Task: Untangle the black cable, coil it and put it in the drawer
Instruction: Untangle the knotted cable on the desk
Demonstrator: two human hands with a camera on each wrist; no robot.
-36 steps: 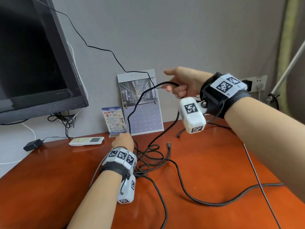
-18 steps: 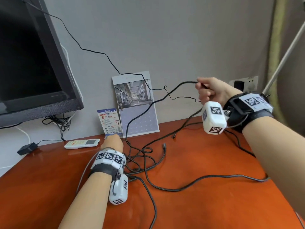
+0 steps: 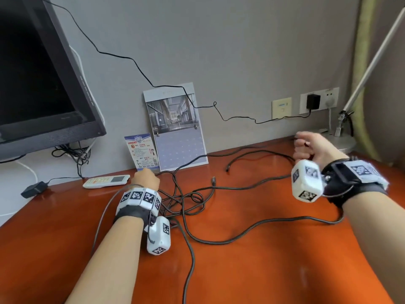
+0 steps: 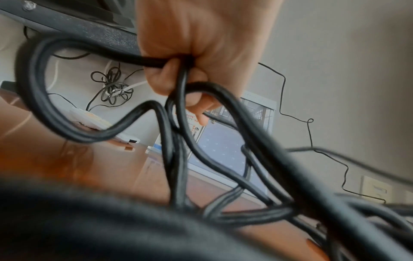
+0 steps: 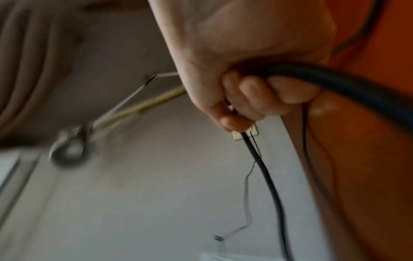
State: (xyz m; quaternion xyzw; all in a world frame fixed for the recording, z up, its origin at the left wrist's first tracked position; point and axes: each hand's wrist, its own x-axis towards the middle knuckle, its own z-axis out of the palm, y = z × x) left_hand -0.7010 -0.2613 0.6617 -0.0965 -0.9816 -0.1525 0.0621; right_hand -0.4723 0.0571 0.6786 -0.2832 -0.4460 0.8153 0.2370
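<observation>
The black cable (image 3: 221,241) lies in tangled loops across the orange-brown desk (image 3: 252,270), knotted mostly just right of my left wrist. My left hand (image 3: 145,179) stays low near the desk's back and grips several cable loops (image 4: 178,109) in curled fingers. Far right, my right hand (image 3: 311,145) is fisted round one strand (image 5: 335,81), which runs from it back toward the tangle. Two loose cable ends (image 3: 213,179) lie on the desk between the hands. No drawer is in view.
A dark monitor (image 3: 39,80) stands at the left with a white remote (image 3: 106,181) and a small black adapter (image 3: 34,189) below it. A calendar (image 3: 177,126) and card (image 3: 142,151) lean on the wall. A thin wire runs to a plugged wall socket (image 3: 313,102). A lamp base (image 3: 341,139) sits far right.
My right hand has swung right and down with its strand, from chest height above the desk to just over the far right of it. The left hand has stayed on the tangle.
</observation>
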